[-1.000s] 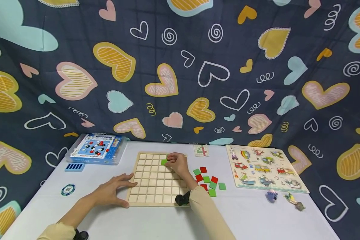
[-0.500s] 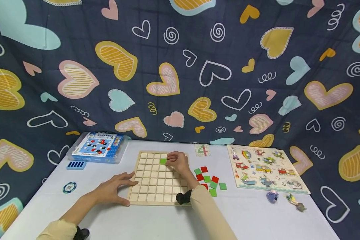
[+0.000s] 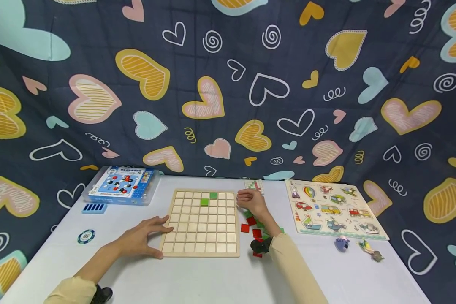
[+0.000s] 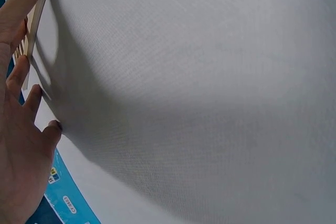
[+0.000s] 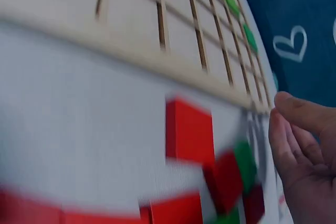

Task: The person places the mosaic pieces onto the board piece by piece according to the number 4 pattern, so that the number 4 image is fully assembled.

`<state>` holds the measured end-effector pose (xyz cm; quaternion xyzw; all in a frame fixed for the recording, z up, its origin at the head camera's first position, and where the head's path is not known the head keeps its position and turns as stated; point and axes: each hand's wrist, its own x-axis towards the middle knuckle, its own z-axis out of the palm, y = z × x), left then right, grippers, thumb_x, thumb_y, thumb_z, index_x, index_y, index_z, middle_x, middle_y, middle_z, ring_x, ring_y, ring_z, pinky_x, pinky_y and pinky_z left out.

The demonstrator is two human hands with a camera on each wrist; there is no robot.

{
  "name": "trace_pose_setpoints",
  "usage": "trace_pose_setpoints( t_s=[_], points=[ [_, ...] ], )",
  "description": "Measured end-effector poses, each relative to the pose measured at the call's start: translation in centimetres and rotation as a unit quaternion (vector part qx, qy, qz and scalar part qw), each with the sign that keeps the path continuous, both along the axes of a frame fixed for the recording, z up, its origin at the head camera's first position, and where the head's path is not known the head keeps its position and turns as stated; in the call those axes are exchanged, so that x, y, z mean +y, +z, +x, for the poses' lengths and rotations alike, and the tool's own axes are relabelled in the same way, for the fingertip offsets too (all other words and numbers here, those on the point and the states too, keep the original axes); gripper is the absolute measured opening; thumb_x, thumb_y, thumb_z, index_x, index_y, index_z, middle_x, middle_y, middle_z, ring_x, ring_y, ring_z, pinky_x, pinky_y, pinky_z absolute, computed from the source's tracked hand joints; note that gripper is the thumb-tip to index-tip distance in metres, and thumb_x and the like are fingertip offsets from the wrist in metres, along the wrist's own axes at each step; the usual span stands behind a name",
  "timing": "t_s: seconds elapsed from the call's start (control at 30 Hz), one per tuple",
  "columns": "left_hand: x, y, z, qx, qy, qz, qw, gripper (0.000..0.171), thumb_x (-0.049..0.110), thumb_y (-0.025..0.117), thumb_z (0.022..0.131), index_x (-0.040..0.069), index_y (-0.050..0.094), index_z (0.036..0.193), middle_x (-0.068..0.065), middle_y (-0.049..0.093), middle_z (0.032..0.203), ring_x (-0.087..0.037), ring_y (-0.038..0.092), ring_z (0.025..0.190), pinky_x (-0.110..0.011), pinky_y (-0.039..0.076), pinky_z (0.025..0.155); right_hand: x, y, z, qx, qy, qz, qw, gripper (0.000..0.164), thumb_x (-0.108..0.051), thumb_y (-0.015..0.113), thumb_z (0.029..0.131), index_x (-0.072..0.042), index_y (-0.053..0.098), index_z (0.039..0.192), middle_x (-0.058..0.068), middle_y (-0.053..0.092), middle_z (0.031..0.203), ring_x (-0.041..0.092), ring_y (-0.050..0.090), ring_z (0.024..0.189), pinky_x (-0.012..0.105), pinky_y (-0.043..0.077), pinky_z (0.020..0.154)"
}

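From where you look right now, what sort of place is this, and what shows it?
Probably an indoor play or learning table: a grid board and a picture puzzle lie on a white surface, with a heart-patterned cloth behind.

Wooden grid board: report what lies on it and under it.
Two green tiles sit in diagonally neighbouring squares near the far edge; anything beneath the board is covered from view.

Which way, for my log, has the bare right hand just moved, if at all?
Yes, the right hand moved rightward, from over the pale square wooden board to beside it.
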<state>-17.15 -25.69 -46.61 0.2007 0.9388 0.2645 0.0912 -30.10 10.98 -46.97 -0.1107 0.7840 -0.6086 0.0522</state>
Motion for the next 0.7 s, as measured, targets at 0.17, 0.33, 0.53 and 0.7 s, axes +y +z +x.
trace_pose_setpoints(
  t_s=[0.17,0.33,0.53,0.7],
  points=[
    [0.2,0.2,-0.2,0.004,-0.006,-0.004,1.0000,0.075,0.059,0.079,0.062,0.024,0.063,0.127,-0.014,0.038,0.149,-0.047,0.029,0.135,-0.076,0.035,0.088,3.1,0.2,0.0,0.015,0.011,0.027,0.999,0.036,0.011,0.065,0.084,0.013,0.057,0.119,0.029,0.063,0.114,0.038,0.064,0.103,0.034,0.055,0.084],
    [0.2,0.2,-0.3,0.009,-0.008,-0.004,0.9999,0.075,0.059,0.079,0.062,0.024,0.063,0.127,-0.014,0.038,0.149,-0.048,0.029,0.134,-0.077,0.035,0.085,6.2,0.8,1.1,-0.012,-0.011,0.048,0.999,0.038,0.004,0.067,0.086,0.008,0.057,0.122,0.023,0.064,0.116,0.029,0.066,0.102,0.029,0.054,0.085],
    [-0.1,-0.1,-0.3,0.021,-0.008,-0.003,0.9997,0.076,0.061,0.078,0.062,0.024,0.063,0.126,-0.014,0.040,0.148,-0.049,0.030,0.134,-0.078,0.035,0.083,9.7,1.6,4.3,-0.042,-0.023,0.059,0.997,0.039,0.000,0.065,0.088,0.006,0.056,0.125,0.023,0.062,0.120,0.026,0.064,0.105,0.025,0.054,0.086],
    [-0.1,-0.3,-0.3,0.020,-0.010,0.000,0.9997,0.075,0.060,0.078,0.063,0.022,0.063,0.126,-0.016,0.040,0.148,-0.050,0.030,0.133,-0.077,0.035,0.083,11.8,1.8,7.2,-0.006,0.001,0.097,0.995,0.038,0.003,0.065,0.088,0.009,0.055,0.124,0.025,0.062,0.119,0.032,0.063,0.104,0.022,0.053,0.084]
  ],
)
